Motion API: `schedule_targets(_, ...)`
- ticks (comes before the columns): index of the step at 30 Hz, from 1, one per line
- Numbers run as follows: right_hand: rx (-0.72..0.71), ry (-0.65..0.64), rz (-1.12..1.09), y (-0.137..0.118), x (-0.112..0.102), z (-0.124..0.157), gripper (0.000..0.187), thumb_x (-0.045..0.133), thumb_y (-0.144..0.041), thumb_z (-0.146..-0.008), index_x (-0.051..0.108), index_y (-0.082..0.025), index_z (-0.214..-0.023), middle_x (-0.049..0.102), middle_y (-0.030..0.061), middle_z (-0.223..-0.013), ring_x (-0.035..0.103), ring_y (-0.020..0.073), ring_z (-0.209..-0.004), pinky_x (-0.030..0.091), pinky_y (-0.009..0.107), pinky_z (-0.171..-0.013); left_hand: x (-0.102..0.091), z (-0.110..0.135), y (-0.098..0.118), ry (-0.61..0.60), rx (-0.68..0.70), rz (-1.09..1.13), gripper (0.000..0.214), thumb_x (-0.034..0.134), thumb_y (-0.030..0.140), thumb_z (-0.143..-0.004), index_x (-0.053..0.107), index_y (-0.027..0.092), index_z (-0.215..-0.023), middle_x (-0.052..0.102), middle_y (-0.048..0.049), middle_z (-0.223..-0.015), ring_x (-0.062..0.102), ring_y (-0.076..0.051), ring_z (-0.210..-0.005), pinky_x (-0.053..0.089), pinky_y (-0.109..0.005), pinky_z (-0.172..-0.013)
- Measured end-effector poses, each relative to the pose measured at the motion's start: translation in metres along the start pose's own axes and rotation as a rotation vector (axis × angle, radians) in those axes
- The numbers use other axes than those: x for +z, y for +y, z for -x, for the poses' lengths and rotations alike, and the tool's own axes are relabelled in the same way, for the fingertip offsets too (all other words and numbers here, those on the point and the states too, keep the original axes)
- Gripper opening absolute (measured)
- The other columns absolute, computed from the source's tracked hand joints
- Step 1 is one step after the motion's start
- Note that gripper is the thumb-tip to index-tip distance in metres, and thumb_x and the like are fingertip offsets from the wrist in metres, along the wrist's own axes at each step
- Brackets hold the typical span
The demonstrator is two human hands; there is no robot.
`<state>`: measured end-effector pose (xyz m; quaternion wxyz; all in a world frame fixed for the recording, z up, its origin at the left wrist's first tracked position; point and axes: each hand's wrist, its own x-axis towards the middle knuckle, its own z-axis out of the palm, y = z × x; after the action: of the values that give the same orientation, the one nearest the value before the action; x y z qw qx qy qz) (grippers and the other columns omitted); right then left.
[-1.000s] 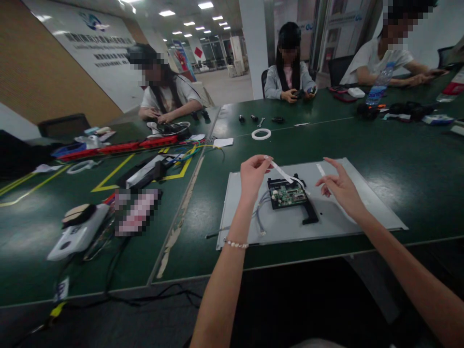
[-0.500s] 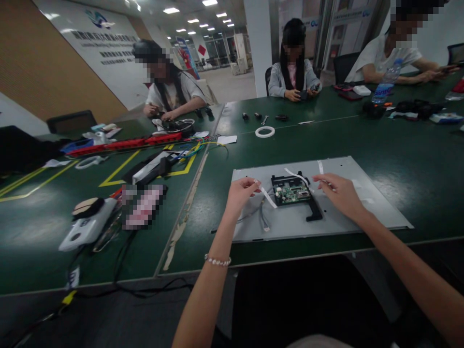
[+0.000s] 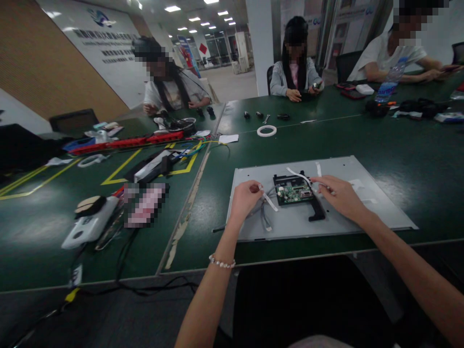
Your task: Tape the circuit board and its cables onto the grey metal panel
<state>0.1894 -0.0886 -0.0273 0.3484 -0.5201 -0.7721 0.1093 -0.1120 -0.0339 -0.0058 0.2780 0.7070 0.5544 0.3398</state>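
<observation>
The left hand [image 3: 244, 198] was closed on a white strip [image 3: 270, 202], pinched at its upper end, with the free end lying over the panel [image 3: 380, 212]. The right hand [image 3: 340, 197] was held with fingers drawn together at the end of a ribbon [image 3: 297, 174] arching from the board [image 3: 294, 192]; a grip could not be confirmed. The strip is judged light, limp, easily creased and possibly adhesive, best held by one end. The board is judged fragile. Wires [image 3: 264, 220] beside it were blurred, their ends untraceable. The panel lay flat on the tabletop [image 3: 398, 140].
</observation>
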Motion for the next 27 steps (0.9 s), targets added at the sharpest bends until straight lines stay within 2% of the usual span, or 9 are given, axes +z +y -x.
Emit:
schedule_targets(3,-0.015,0.008,0.005,0.001,0.000,0.000,0.036,0.041,-0.022,-0.094,0.061,-0.019,-0.124,0.061,0.0056,-0.113,0.060,0.0137,-0.087,0.048,0.028,-0.078,-0.001,0.002,0.003,0.002,0.021,-0.080,0.011,0.061,0.014,-0.072,0.068,0.017,-0.080,0.069,-0.0017,-0.074,0.065,-0.014,-0.072,0.048,-0.025,-0.072)
schedule_targets(7,-0.029,0.007,0.009,0.000,-0.001,0.000,0.036,0.042,-0.021,-0.093,0.061,-0.019,-0.124,0.061,0.0057,-0.112,0.060,0.0148,-0.092,0.048,0.028,-0.077,-0.001,0.003,0.005,-0.002,0.028,-0.138,0.011,0.061,0.014,-0.073,0.068,0.017,-0.081,0.069,-0.0019,-0.074,0.065,-0.015,-0.073,0.048,-0.026,-0.073)
schedule_targets(14,-0.056,0.017,0.008,-0.003,-0.002,0.001,0.036,0.042,-0.020,-0.094,0.060,-0.020,-0.125,0.061,0.0045,-0.113,0.060,0.0138,-0.092,0.048,0.029,-0.079,-0.002,0.004,0.012,-0.046,0.038,-0.134,0.010,0.059,0.016,-0.077,0.066,0.016,-0.083,0.068,-0.0027,-0.077,0.065,-0.016,-0.076,0.049,-0.027,-0.076)
schedule_targets(17,-0.105,0.044,0.022,-0.006,-0.003,0.002,0.033,0.043,-0.021,-0.095,0.061,-0.019,-0.123,0.061,0.0042,-0.113,0.060,0.0139,-0.095,0.047,0.029,-0.084,-0.003,0.009,0.014,-0.039,0.011,-0.135,0.024,0.060,0.021,-0.080,0.063,0.015,-0.104,0.067,-0.0074,-0.098,0.065,-0.016,-0.082,0.050,-0.029,-0.080)
schedule_targets(19,-0.134,0.046,0.039,-0.008,-0.003,0.002,0.032,0.043,-0.023,-0.096,0.061,-0.018,-0.122,0.061,0.0045,-0.113,0.059,0.0147,-0.099,0.047,0.030,-0.086,-0.005,0.016,0.016,0.052,0.023,-0.191,0.045,0.062,0.027,-0.081,0.052,0.014,-0.123,0.056,-0.0138,-0.122,0.064,-0.018,-0.094,0.049,-0.032,-0.087)
schedule_targets(21,-0.149,0.039,0.055,-0.008,-0.002,0.002,0.033,0.043,-0.023,-0.096,0.061,-0.019,-0.123,0.061,0.0045,-0.115,0.059,0.0153,-0.102,0.047,0.030,-0.086,-0.008,0.029,0.021,0.118,0.074,-0.291,0.054,0.061,0.032,-0.082,0.044,0.013,-0.130,0.046,-0.0169,-0.132,0.060,-0.021,-0.104,0.047,-0.036,-0.093)
schedule_targets(24,-0.149,0.036,0.066,-0.007,0.000,0.002,0.033,0.043,-0.023,-0.096,0.060,-0.019,-0.124,0.060,0.0039,-0.117,0.059,0.0154,-0.103,0.047,0.031,-0.088,-0.013,0.051,0.033,0.000,0.104,-0.451,0.049,0.061,0.035,-0.082,0.047,0.016,-0.125,0.052,-0.0132,-0.122,0.057,-0.024,-0.109,0.046,-0.038,-0.094)
schedule_targets(27,-0.151,0.034,0.072,-0.005,0.001,0.002,0.032,0.043,-0.023,-0.096,0.061,-0.019,-0.122,0.060,0.0032,-0.117,0.059,0.0153,-0.104,0.047,0.032,-0.089,-0.014,0.066,0.042,-0.107,0.077,-0.608,0.047,0.062,0.028,-0.079,0.049,0.017,-0.123,0.055,-0.0113,-0.116,0.055,-0.028,-0.111,0.047,-0.040,-0.090)
